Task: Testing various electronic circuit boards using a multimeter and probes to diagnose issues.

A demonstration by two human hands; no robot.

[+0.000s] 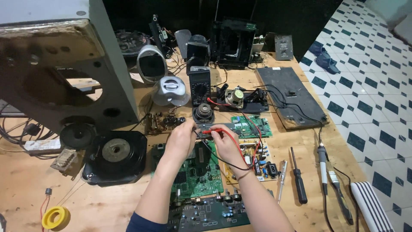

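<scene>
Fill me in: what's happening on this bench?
A person is probing a circuit board with multimeter leads. The right hand holds the red probe tip-down on it; the left hand holds a black lead against the same spot. The multimeter stands behind, beside small speakers. More green boards lie under the forearms. A screwdriver and soldering iron lie untouched to the right on the wooden table.

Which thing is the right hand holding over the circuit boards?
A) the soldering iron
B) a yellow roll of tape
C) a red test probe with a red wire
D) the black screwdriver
C: the right hand pinches a red test probe, whose red wire loops over the wrist, while the black screwdriver and the soldering iron lie untouched on the table.
</scene>
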